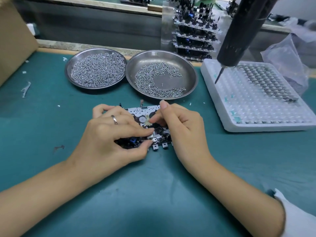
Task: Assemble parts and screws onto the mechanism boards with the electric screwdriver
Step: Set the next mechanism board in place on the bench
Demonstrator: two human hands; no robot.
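Mechanism board, metal plate with black parts and a white gear, lying flat on the green worktop near its middle, both hands upon it; left hand, ring on one finger, covering the board's left half, thumb and forefinger pinching a small silver part at the board's near edge; right hand at the board's right side, fingers curled, fingertips touching the mechanism beside the gear, whether they hold anything cannot be told; electric screwdriver, black, hanging over the right of the worktop, held by no hand, bit pointing down above the white foam tray; the tray carrying rows of small metal parts in its far right portion; two round steel dishes beyond the board, touching one another, left dish heaped with screws, right dish with screws spread in a crescent; stack of finished boards behind the right dish; cardboard box at far left; clear plastic bag at far right.
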